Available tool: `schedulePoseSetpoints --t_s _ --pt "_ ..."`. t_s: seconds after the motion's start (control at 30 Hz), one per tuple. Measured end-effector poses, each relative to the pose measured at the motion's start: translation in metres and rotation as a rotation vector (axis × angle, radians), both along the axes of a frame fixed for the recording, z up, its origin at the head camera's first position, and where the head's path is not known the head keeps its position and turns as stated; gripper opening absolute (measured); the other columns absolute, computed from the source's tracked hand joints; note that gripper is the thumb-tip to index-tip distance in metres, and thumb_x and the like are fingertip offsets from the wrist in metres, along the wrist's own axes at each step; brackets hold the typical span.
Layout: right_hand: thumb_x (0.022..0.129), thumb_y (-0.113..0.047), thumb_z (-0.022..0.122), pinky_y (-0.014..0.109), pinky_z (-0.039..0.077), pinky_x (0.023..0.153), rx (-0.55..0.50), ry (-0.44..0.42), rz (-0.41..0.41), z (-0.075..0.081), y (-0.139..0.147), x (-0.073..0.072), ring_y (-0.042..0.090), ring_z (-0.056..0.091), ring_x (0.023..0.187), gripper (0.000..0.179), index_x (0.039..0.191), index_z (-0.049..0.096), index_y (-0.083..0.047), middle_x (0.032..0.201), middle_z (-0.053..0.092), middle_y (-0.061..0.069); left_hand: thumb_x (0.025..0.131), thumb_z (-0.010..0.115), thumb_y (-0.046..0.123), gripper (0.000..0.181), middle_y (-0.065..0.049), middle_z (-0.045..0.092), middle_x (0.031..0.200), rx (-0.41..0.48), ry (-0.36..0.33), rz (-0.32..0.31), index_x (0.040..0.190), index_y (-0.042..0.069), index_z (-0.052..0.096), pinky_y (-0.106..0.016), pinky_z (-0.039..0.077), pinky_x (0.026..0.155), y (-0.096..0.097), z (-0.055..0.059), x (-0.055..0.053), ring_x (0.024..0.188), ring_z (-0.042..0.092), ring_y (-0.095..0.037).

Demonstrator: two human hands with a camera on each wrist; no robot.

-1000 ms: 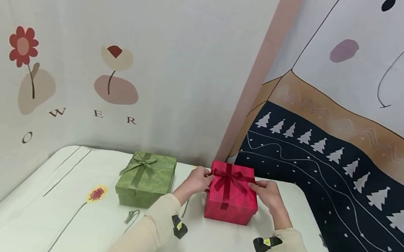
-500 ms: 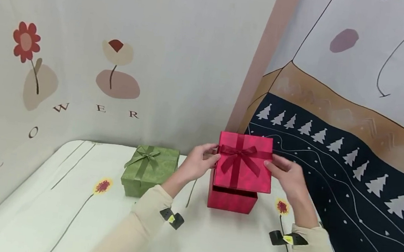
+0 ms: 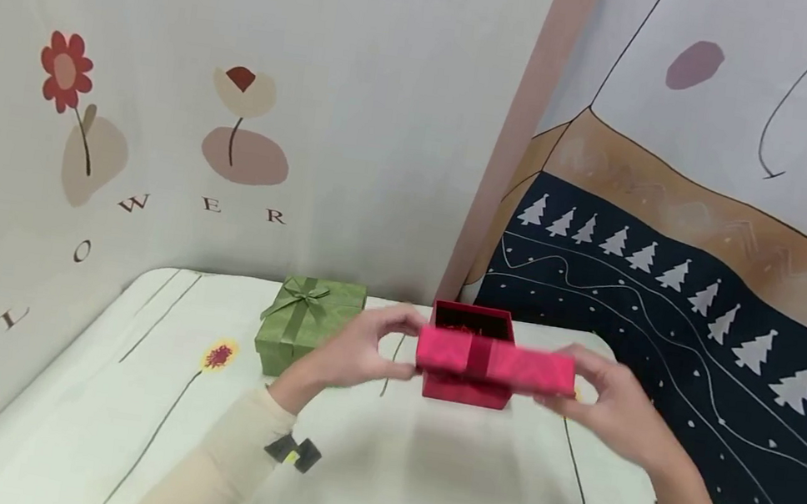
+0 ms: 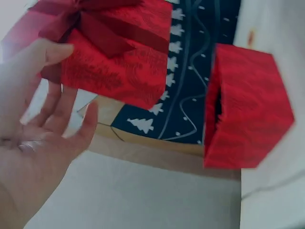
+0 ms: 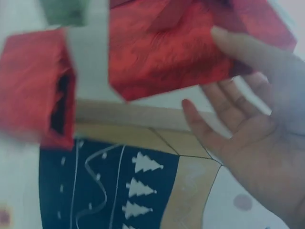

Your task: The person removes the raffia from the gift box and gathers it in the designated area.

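Room lies free above the red gift box (image 3: 462, 392), a raised lid (image 3: 496, 363) blocking six o'clock, a green gift box (image 3: 305, 328) nine.

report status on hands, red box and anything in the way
Left hand, right hand: fingers gripping red lid. Red box open on table, lid off. Green box to its left, looks out of the way.

The table (image 3: 345, 480) spans the lower frame of the head view. The closed box (image 3: 306, 332) stands on it left of centre; the open box (image 3: 465, 392) stands to its right. The lid (image 3: 496, 363) is above the table, before the open box and apart from it, between the left hand (image 3: 361, 352) and the right hand (image 3: 618, 409).
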State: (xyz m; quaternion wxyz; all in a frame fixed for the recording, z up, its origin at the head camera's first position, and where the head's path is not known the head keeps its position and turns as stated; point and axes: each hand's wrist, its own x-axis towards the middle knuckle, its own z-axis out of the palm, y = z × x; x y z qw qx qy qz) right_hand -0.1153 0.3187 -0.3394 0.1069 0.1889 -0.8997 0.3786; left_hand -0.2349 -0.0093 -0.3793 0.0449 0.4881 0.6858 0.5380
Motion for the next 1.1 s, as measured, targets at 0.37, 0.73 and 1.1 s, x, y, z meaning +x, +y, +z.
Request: schedulePoseSetpoints --t_s 0.37,0.73,1.1 --pt "0.073 -0.005 0.093 0.027 0.061 0.077 0.439 0.085 0.185 -0.073 -0.007 0.033 0.011 0.063 0.094 0.037 0.102 0.074 -0.016 0.106 0.068 -0.003 0.081 0.087 0.011 0.024 0.006 0.073 0.105 -0.419 0.606 -0.015 0.101 0.015 0.076 -0.019 0.051 0.096 -0.006 -0.071 0.036 0.103 0.066 -0.007" --pt "0.073 -0.014 0.094 0.034 0.059 0.086 0.643 0.035 0.175 -0.131 0.006 0.036 0.015 0.061 0.1 0.037 0.105 0.076 -0.017 0.109 0.067 -0.002 0.081 0.087 0.011 0.018 0.013 0.071 0.095 -0.403 0.76 -0.049 0.092 0.021 0.077 -0.01 0.047 0.09 0.014 -0.124 0.049 0.096 0.064 -0.001" --pt "0.078 -0.017 0.091 0.035 0.058 0.088 0.709 0.007 0.157 -0.155 0.014 0.027 0.012 0.057 0.1 0.024 0.098 0.077 -0.02 0.105 0.064 -0.005 0.085 0.084 0.014 0.012 0.016 0.071 0.093 -0.407 0.806 -0.044 0.091 0.024 0.08 -0.011 0.047 0.09 0.027 -0.129 0.048 0.097 0.064 -0.001"
